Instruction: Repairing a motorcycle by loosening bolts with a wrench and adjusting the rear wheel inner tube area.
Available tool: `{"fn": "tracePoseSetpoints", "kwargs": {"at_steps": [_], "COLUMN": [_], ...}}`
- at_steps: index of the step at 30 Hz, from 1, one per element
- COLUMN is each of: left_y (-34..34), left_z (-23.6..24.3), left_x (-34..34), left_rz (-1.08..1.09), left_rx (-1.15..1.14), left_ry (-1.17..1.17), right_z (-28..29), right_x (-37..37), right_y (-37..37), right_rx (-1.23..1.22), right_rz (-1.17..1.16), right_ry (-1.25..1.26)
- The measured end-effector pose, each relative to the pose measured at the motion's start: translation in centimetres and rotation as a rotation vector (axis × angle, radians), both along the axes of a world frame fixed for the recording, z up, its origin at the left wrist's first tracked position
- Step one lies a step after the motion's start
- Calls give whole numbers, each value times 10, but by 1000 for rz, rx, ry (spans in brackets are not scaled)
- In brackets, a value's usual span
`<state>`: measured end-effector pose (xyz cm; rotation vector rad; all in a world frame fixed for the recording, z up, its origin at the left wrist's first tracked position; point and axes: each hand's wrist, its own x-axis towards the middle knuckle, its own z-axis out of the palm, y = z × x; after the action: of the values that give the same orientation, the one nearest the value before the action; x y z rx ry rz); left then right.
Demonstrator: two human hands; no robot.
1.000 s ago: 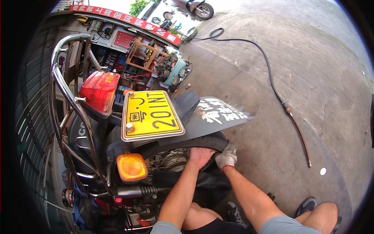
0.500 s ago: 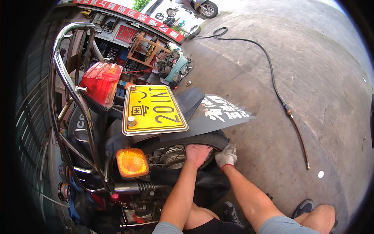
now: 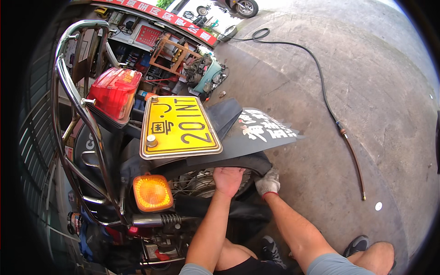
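Note:
A motorcycle's rear wheel with a black tyre (image 3: 250, 161) shows below the grey mudguard (image 3: 247, 144). My bare left hand (image 3: 228, 180) presses against the tyre's lower edge, beside the spokes (image 3: 197, 181). Its fingers are tucked out of sight behind the rubber. Farther right, my right hand (image 3: 268, 182), in a white knitted glove, is closed around the outer end of the tyre. A yellow licence plate (image 3: 181, 126) sits above the wheel, with an orange turn signal (image 3: 153, 192) to the lower left of it.
A chrome rack (image 3: 75, 94) and red tail light (image 3: 114, 94) stand at the left. A black air hose (image 3: 316, 68) with a brown end crosses the concrete floor. Behind are a cluttered shelf and a wooden frame (image 3: 172, 57). My shoes (image 3: 356, 245) are at the lower edge.
My left hand has slid slightly left along the tyre, and its fingers are less visible. My right hand keeps its hold. The view has shifted a little.

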<state>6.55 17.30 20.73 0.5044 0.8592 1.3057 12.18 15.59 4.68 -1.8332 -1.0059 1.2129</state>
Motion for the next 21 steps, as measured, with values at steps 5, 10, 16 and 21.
{"fn": "tracePoseSetpoints", "kwargs": {"at_steps": [5,10,16,21], "left_y": [10,4,8,18], "left_z": [-50,-86,-146,-139], "left_x": [-26,-9,-72,-48], "left_rz": [-144,-141,-180,-273], "left_rx": [28,-206,-281,-259], "left_ry": [146,523,587,564], "right_z": [-29,24,59,29], "right_x": [40,79,53,54], "right_y": [23,43,87,87], "right_rx": [-293,126,438,329], "right_rz": [425,83,529,511], "right_ry": [186,156,-138,-89]}}
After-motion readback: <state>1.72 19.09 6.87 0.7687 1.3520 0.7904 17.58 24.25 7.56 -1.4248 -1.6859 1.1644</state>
